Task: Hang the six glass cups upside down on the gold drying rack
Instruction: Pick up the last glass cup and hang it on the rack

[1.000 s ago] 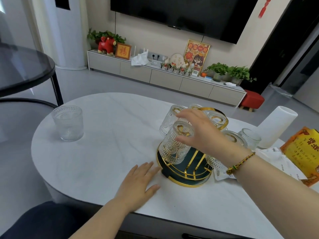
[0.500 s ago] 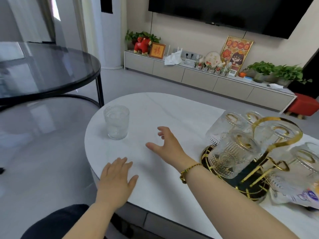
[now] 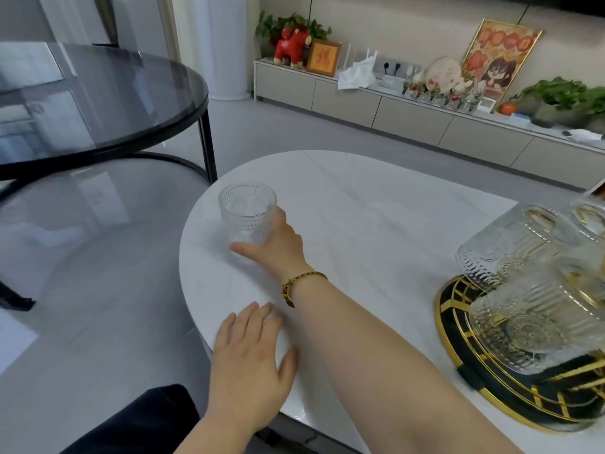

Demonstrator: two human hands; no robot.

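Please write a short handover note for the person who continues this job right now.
Right hand: wrapped around the last cup, which stands upright near the table's left end, not yet lifted.
Left hand: flat on the table edge, empty.
Rack: at the right, cups already hanging on it; the frame cuts it off, so no count.
Left: lift, invert, hang this cup.

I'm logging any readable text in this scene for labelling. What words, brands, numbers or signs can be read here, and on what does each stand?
No text can be read with certainty.
Small framed picture on the cabinet: one gold character, too blurred to read.
Large framed poster: cartoon artwork, any writing too blurred.
Round plaque: markings too small.
Glass cup and gold drying rack: patterns only, no writing visible.
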